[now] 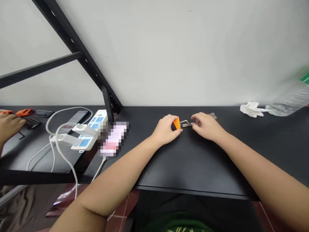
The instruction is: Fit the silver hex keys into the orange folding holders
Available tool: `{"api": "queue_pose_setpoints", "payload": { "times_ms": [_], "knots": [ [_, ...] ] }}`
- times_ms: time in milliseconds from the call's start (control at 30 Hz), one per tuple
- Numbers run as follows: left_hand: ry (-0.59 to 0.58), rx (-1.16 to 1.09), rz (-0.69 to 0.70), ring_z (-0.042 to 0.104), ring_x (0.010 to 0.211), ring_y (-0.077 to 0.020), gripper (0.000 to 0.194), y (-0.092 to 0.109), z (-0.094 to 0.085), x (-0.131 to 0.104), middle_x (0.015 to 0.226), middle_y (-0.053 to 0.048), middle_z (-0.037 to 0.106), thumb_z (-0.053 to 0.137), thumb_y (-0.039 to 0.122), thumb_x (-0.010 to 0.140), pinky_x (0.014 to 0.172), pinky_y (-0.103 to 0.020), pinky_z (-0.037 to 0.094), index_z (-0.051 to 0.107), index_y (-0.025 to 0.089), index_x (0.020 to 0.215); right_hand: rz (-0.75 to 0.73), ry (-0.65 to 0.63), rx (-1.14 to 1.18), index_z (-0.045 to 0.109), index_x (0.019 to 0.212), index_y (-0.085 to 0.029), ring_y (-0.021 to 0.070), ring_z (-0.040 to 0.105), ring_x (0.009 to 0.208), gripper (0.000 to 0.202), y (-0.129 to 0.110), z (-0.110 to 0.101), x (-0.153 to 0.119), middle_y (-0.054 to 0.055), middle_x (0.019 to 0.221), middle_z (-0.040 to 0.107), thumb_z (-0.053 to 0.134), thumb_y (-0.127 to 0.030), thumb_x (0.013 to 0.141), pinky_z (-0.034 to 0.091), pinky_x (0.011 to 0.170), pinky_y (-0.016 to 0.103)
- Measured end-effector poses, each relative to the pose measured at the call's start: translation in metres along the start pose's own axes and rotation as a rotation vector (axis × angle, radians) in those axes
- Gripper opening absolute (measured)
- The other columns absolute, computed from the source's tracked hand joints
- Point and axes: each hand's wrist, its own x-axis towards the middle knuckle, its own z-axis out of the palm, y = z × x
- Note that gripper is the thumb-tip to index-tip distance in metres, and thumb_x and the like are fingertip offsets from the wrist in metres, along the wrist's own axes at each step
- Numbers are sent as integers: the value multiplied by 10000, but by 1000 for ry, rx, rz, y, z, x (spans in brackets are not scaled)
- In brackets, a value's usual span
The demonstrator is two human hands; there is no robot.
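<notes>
My left hand (166, 128) pinches an orange plastic holder (177, 123) between thumb and fingers, just above the black table. Thin silver hex keys (185, 124) stretch from the holder's side toward my right hand (205, 125); one has a bent end. The fingertips of my right hand close on the far end of these keys, though its grip is partly hidden. Just behind the right hand, a fan of silver prongs (213, 115) shows beside a bit of orange; the hand covers the rest.
Crumpled white tissue (252, 109) and a clear plastic bottle (288, 101) lie at right. A phone (114, 139), a white power strip (90, 130) and cables are at left. Beyond the black metal frame (84, 61), another person's hand (9, 125) is near orange holders (24, 112).
</notes>
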Motion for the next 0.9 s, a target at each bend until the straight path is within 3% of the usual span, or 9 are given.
{"api": "queue_pose_setpoints", "payload": {
  "times_ms": [133,267,500,633,733,833,900],
  "knots": [
    [-119,31,59,656,972,-242,338,6,-3,-2,1012,-36,680,796,333,793,884,-392,536,648,237,1082,-89,-60,394,682,1150,-243,199,683,799,241,-18,-3,-6,68,1091,728,564,-329,958,556,763,352],
    [-168,50,81,654,1017,-257,322,9,-5,-3,1034,-37,694,803,331,797,902,-404,527,646,248,1065,-113,-106,411,709,993,-239,182,674,713,182,-25,-1,-7,40,925,732,542,-299,954,551,721,343],
    [-184,178,-9,660,948,-278,314,0,-7,1,977,-38,702,826,364,767,850,-438,523,640,258,997,194,-265,477,678,902,-242,167,667,593,82,-6,-7,-4,-11,685,689,610,-283,877,523,535,271],
    [-164,132,-76,668,930,-255,287,-3,-8,2,994,-30,704,806,346,777,830,-409,537,617,254,972,199,-327,267,686,851,-245,161,650,568,106,1,-12,-2,-11,703,706,600,-290,894,498,541,281],
    [-153,96,-92,671,936,-244,287,-3,-7,3,1003,-21,711,800,351,781,837,-397,543,615,254,977,86,-227,2,708,881,-238,203,681,711,113,4,-13,-1,16,775,725,612,-292,904,507,668,320],
    [-153,86,-93,673,940,-241,295,-3,-6,3,998,-22,709,805,357,774,843,-389,547,625,254,984,18,-107,-131,726,1080,-223,237,694,871,223,8,-13,-1,76,1032,742,634,-337,910,516,778,351],
    [-153,76,-96,675,941,-237,287,-2,-6,3,992,-21,708,801,355,777,847,-385,549,632,254,986,-1,-95,-146,704,1211,-223,229,694,888,328,11,-12,-2,110,1231,695,636,-342,914,527,790,353]
  ]
}}
